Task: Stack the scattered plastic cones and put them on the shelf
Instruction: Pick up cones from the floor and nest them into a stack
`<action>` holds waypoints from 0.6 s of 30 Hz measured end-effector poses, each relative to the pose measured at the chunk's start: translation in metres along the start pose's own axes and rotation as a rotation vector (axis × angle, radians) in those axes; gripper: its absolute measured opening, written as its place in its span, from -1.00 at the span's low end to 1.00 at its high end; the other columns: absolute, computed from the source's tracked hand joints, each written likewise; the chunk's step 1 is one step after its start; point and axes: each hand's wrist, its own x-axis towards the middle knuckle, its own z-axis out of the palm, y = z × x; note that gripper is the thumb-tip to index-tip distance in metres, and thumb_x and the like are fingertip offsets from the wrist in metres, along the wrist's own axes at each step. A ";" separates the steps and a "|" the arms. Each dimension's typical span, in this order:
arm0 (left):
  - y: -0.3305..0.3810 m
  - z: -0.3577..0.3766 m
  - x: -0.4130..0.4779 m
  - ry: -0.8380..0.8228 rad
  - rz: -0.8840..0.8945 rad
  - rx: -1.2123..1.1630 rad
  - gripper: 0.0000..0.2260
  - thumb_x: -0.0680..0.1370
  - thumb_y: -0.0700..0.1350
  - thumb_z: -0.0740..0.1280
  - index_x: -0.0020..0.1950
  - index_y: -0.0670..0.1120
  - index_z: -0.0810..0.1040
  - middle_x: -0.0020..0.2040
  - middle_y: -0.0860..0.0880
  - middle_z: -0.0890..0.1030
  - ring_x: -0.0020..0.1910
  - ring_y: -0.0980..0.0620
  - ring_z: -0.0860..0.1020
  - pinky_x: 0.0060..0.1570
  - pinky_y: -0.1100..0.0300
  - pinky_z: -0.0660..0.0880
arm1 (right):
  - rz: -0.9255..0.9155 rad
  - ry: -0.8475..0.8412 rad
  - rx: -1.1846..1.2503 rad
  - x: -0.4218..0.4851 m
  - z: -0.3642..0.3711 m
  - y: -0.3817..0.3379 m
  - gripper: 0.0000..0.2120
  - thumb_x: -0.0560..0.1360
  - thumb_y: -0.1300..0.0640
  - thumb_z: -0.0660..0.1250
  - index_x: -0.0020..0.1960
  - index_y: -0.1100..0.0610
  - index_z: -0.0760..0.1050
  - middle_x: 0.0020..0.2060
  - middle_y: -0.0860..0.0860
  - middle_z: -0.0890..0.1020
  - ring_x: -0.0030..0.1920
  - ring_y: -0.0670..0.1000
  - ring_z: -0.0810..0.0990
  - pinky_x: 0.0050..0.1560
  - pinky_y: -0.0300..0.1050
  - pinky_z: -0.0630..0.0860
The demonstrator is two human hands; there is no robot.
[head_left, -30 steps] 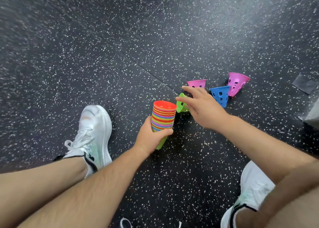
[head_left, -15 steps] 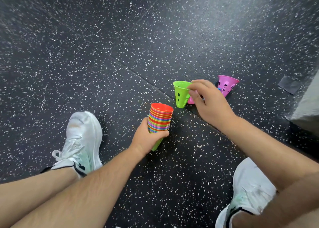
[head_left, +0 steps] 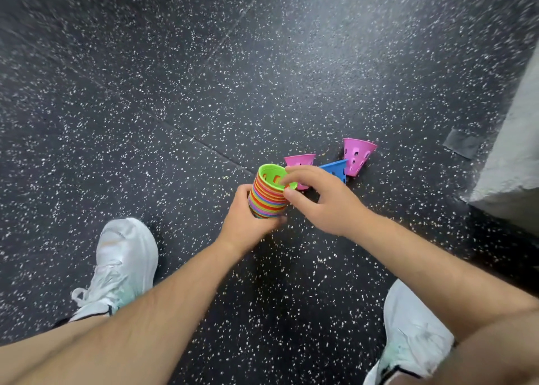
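Head view: since half a second ago the green cone [head_left: 275, 177] has gone from the floor [head_left: 175, 93] into the stack [head_left: 267, 199], right hand [head_left: 318, 200] pinching its rim, left hand [head_left: 248, 224] clamped around the stack; two pink cones [head_left: 300, 163] and a blue cone [head_left: 335, 170] remain.

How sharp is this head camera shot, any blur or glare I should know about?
Head view: the speckled black rubber floor smears into streaks toward the edges; the stack of coloured plastic cones and both hands are only slightly soft; a pale sheen of glare crosses the floor at upper right; wide-angle bending shows at the borders.
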 end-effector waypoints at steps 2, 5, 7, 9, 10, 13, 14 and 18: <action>-0.002 -0.001 0.003 -0.005 0.037 0.045 -0.28 0.18 0.04 0.67 0.25 0.06 0.44 0.13 -0.02 0.63 0.08 0.07 0.65 0.14 0.08 0.59 | 0.043 -0.040 0.057 0.003 -0.005 -0.002 -0.80 0.59 0.07 0.36 0.21 0.02 0.57 0.18 -0.15 0.60 0.20 -0.23 0.52 0.25 -0.37 0.38; -0.009 -0.001 0.006 0.012 0.061 0.098 -0.37 0.20 0.04 0.66 0.19 0.13 0.47 0.13 -0.06 0.60 0.10 -0.01 0.64 0.15 -0.12 0.60 | 0.071 0.010 0.020 0.011 -0.008 0.002 -0.75 0.62 0.07 0.31 0.29 0.04 0.52 0.17 -0.15 0.60 0.17 -0.24 0.50 0.25 -0.36 0.36; -0.008 -0.001 0.005 0.023 0.056 0.086 -0.40 0.24 -0.04 0.66 0.18 0.08 0.46 0.11 -0.06 0.61 0.06 0.04 0.65 0.14 -0.04 0.60 | 0.063 0.079 -0.136 0.023 -0.013 0.013 -0.71 0.63 0.08 0.28 0.34 0.06 0.50 0.24 -0.08 0.58 0.26 -0.12 0.46 0.34 -0.22 0.33; -0.010 -0.001 0.005 0.007 0.050 0.053 -0.42 0.30 -0.16 0.67 0.18 0.05 0.44 0.09 -0.02 0.62 0.02 0.14 0.64 0.10 0.16 0.57 | 0.073 0.054 -0.340 0.037 -0.022 0.028 -0.64 0.62 0.10 0.28 0.41 0.06 0.45 0.32 -0.04 0.54 0.34 0.01 0.40 0.40 -0.10 0.28; -0.010 -0.002 0.005 -0.004 0.050 0.039 -0.42 0.32 -0.18 0.67 0.19 0.05 0.44 0.08 0.01 0.63 0.00 0.19 0.63 0.07 0.24 0.55 | 0.082 0.021 -0.438 0.044 -0.025 0.035 -0.61 0.62 0.09 0.29 0.44 0.05 0.42 0.34 -0.03 0.52 0.36 0.05 0.39 0.42 -0.03 0.28; -0.011 -0.004 0.006 -0.012 0.053 0.018 -0.40 0.29 -0.07 0.66 0.23 0.06 0.45 0.08 0.06 0.64 0.02 0.19 0.63 0.08 0.25 0.54 | 0.079 -0.083 -0.664 0.058 -0.030 0.050 -0.58 0.63 0.00 0.26 0.47 0.00 0.40 0.35 -0.02 0.53 0.34 0.11 0.42 0.38 0.07 0.30; -0.011 -0.005 0.006 -0.012 0.047 0.017 -0.39 0.29 -0.06 0.67 0.24 0.05 0.45 0.09 0.07 0.64 0.04 0.18 0.63 0.10 0.23 0.54 | 0.073 -0.113 -0.704 0.061 -0.029 0.053 -0.61 0.63 -0.02 0.25 0.45 -0.01 0.43 0.31 -0.02 0.56 0.31 0.12 0.45 0.36 0.07 0.32; -0.008 -0.006 0.007 -0.007 0.038 0.024 -0.41 0.34 -0.14 0.68 0.24 0.05 0.45 0.07 0.10 0.64 0.01 0.26 0.61 0.09 0.25 0.53 | 0.029 -0.080 -0.704 0.066 -0.023 0.054 -0.75 0.62 0.03 0.28 0.26 0.03 0.58 0.04 0.02 0.67 0.12 0.17 0.57 0.20 0.08 0.39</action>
